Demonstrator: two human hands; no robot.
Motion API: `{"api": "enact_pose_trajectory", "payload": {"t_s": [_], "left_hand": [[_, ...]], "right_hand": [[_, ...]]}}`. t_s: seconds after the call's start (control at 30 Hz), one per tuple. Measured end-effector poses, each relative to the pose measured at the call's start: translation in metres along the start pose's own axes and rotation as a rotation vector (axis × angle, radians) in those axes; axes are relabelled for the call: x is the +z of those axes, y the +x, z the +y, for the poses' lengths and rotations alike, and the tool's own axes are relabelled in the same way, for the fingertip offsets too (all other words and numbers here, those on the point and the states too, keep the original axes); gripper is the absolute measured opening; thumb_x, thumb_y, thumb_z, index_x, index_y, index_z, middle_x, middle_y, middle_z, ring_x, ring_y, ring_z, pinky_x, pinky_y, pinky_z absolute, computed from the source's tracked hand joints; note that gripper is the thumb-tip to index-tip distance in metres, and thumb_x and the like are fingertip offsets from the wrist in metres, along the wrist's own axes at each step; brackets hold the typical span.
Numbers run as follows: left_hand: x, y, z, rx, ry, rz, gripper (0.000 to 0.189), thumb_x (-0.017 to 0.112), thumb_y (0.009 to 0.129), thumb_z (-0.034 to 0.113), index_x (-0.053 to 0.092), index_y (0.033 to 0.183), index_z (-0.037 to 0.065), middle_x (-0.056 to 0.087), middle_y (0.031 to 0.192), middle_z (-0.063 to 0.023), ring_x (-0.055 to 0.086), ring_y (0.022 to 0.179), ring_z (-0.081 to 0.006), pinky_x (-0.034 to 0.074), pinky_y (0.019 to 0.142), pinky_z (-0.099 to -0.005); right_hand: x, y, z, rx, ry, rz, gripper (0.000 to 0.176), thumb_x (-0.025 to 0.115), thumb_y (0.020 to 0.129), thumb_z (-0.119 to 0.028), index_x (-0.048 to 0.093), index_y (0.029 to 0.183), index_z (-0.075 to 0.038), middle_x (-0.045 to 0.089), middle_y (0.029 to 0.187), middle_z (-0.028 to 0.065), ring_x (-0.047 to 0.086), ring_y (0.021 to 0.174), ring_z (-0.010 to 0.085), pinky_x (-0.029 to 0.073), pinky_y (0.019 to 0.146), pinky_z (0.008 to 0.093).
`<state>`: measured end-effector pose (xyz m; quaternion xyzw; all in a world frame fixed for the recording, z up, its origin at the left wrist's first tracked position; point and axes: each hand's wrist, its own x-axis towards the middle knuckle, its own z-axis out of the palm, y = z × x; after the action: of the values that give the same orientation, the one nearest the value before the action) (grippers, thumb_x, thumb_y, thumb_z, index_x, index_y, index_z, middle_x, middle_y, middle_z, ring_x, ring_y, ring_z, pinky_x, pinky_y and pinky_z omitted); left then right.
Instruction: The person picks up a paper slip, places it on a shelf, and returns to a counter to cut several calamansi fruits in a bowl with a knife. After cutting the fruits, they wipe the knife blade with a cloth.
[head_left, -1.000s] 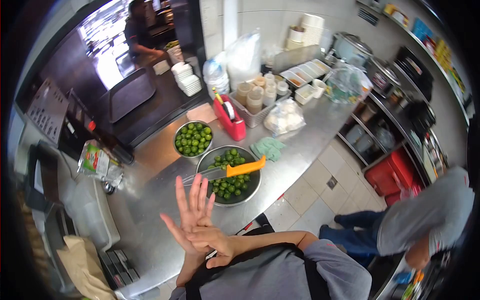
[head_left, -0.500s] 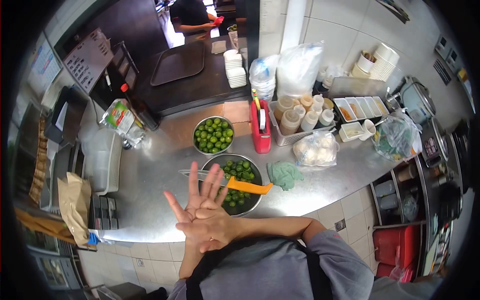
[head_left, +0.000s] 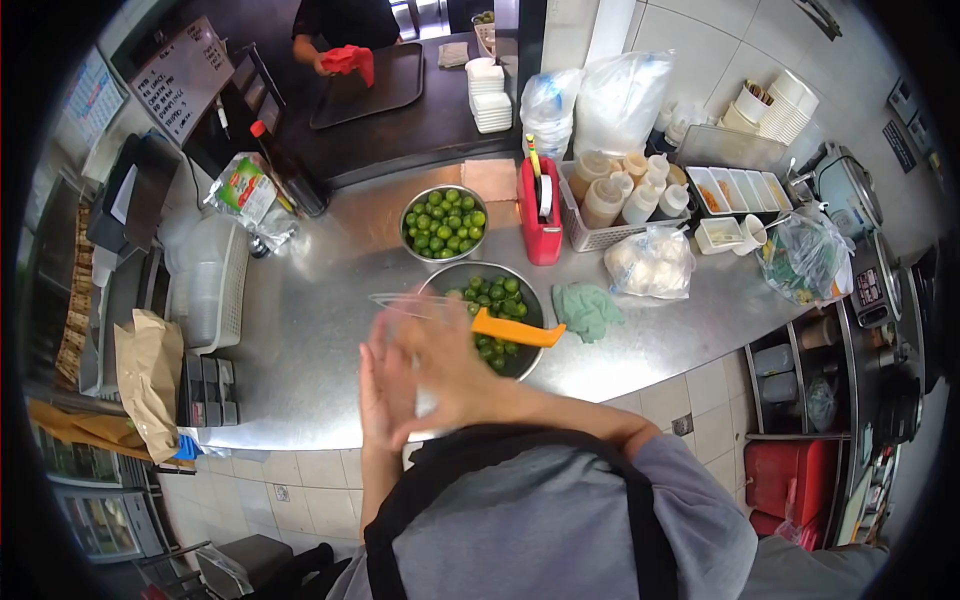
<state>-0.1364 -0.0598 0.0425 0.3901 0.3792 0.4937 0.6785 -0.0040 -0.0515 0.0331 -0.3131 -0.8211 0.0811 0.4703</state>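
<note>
Left hand (head_left: 378,402) stretched open, empty; right hand (head_left: 447,362) blurred, hold unclear | tabletop (head_left: 295,345) edge ran at 6 o'clock, bare room at 9

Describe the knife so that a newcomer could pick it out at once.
On the steel counter, find the larger bowl of limes. The knife lies across it, its bright orange handle standing out against the round green fruit.

Left hand (head_left: 381,402) upright, unclenched — right hand (head_left: 447,362) blurred, overlapping it in view — right forearm (head_left: 570,412) slanting leftward.
</note>
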Motion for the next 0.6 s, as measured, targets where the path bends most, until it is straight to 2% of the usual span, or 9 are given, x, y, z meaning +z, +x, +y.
{"api": "enact_pose_trajectory", "payload": {"t_s": [0.03, 0.07, 0.1, 0.17, 0.2, 0.3, 0.33, 0.43, 0.6], "left_hand": [[-0.008, -0.002, 0.005, 0.07, 0.04, 0.011, 0.07, 0.03, 0.091, 0.059, 0.02, 0.144, 0.015, 0.031, 0.144, -0.0097, 0.027, 0.133, -0.0226, 0.019, 0.106, -0.0438], [-0.023, -0.004, 0.005, 0.132, 0.049, 0.094, 0.056, 0.041, 0.094, 0.041, 0.028, 0.141, 0.013, 0.037, 0.14, -0.0102, 0.026, 0.134, -0.0216, 0.017, 0.108, -0.045], [-0.031, -0.004, 0.005, 0.151, 0.187, 0.168, 0.055, 0.042, 0.094, 0.04, 0.031, 0.14, 0.012, 0.037, 0.14, -0.0105, 0.027, 0.133, -0.022, 0.017, 0.107, -0.0443], [-0.047, -0.005, 0.004, 0.187, 0.464, 0.33, 0.051, 0.042, 0.094, 0.036, 0.035, 0.138, 0.011, 0.037, 0.14, -0.0113, 0.03, 0.131, -0.0229, 0.018, 0.107, -0.0428], [-0.06, -0.002, 0.0, 0.262, 0.438, 0.301, 0.043, 0.054, 0.089, 0.021, 0.046, 0.131, 0.012, 0.038, 0.138, -0.0134, 0.029, 0.131, -0.0242, 0.022, 0.107, -0.0407], [-0.059, 0.003, 0.007, 0.276, 0.674, 0.293, 0.04, 0.057, 0.087, 0.018, 0.051, 0.126, 0.012, 0.036, 0.137, -0.0156, 0.03, 0.13, -0.0263, 0.024, 0.106, -0.0411], [-0.055, 0.005, 0.01, 0.296, 0.691, 0.291, 0.039, 0.058, 0.086, 0.016, 0.052, 0.125, 0.012, 0.035, 0.137, -0.0157, 0.03, 0.13, -0.0269, 0.024, 0.105, -0.041], [-0.041, 0.012, 0.015, 0.376, 0.737, 0.283, 0.038, 0.06, 0.084, 0.014, 0.055, 0.121, 0.012, 0.034, 0.136, -0.0161, 0.03, 0.13, -0.0286, 0.025, 0.104, -0.0408], [-0.028, 0.011, 0.022, 0.503, 0.724, 0.287, 0.036, 0.062, 0.082, 0.012, 0.058, 0.117, 0.011, 0.035, 0.136, -0.016, 0.032, 0.128, -0.0298, 0.025, 0.104, -0.0412]], "right_hand": [[-0.017, -0.006, 0.008, 0.216, -0.18, -0.081, 0.099, 0.055, 0.065, -0.075, 0.027, 0.144, -0.021, 0.0, 0.148, 0.0277, -0.004, 0.136, 0.0472, -0.004, 0.102, 0.0637], [-0.031, -0.01, 0.016, 0.366, -0.327, -0.099, 0.1, 0.058, 0.063, -0.074, 0.033, 0.141, -0.017, -0.001, 0.148, 0.028, -0.007, 0.136, 0.0468, -0.006, 0.102, 0.0622], [-0.038, -0.022, 0.027, 0.466, -0.456, -0.12, 0.099, 0.061, 0.06, -0.074, 0.04, 0.137, -0.014, 0.001, 0.148, 0.0285, -0.005, 0.136, 0.047, -0.004, 0.101, 0.064], [-0.047, -0.051, 0.042, 0.574, -0.586, -0.18, 0.085, 0.07, 0.054, -0.065, 0.058, 0.118, -0.009, 0.005, 0.148, 0.0279, 0.0, 0.136, 0.0468, 0.0, 0.098, 0.069], [-0.049, -0.06, 0.042, 0.628, -0.615, -0.23, 0.081, 0.078, 0.05, -0.054, 0.06, 0.115, -0.009, 0.008, 0.148, 0.0268, 0.003, 0.136, 0.0465, 0.002, 0.098, 0.0699], [-0.037, -0.079, 0.046, 0.682, -0.621, -0.251, 0.074, 0.084, 0.048, -0.04, 0.06, 0.109, -0.007, 0.012, 0.149, 0.0226, 0.005, 0.137, 0.0427, 0.007, 0.101, 0.067], [-0.034, -0.08, 0.046, 0.705, -0.603, -0.243, 0.055, 0.082, 0.056, -0.031, 0.06, 0.1, -0.007, 0.018, 0.147, 0.021, 0.009, 0.137, 0.0418, 0.009, 0.102, 0.066], [-0.019, -0.094, 0.061, 0.611, -0.735, -0.158, 0.038, 0.077, 0.064, -0.024, 0.059, 0.094, -0.009, 0.032, 0.141, 0.0171, 0.019, 0.135, 0.0384, 0.016, 0.1, 0.0629], [-0.026, -0.092, 0.05, 0.819, -0.464, -0.25, 0.029, 0.068, 0.075, -0.021, 0.058, 0.098, -0.008, 0.058, 0.109, 0.0109, 0.054, 0.101, 0.0303, 0.04, 0.082, 0.0478]]}}
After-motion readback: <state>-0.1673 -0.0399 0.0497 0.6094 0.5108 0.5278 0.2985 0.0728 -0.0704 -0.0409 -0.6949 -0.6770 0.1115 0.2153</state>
